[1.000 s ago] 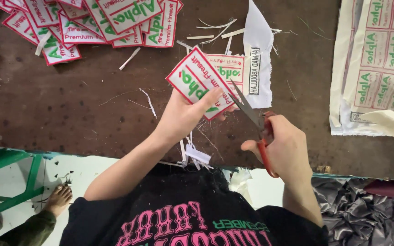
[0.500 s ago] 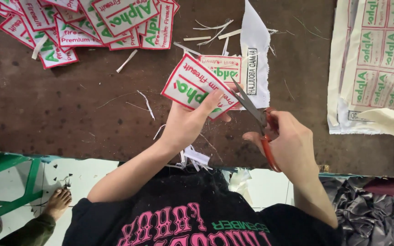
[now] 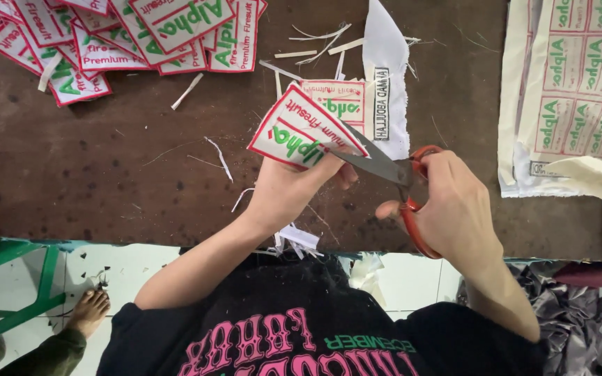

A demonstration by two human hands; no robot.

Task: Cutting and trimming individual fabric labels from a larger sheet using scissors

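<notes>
While the left hand [image 3: 290, 191] pinches a red-bordered white patch [image 3: 301, 132] above the brown bench [image 3: 106, 174], the right hand [image 3: 458, 205] grips red-handled scissors [image 3: 391, 174], blades touching the patch's edge.

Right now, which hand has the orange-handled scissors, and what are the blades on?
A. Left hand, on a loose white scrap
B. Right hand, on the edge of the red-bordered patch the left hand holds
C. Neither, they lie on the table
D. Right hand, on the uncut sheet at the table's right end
B: the right hand grips the scissors, blades at the patch pinched by the left hand.
</notes>
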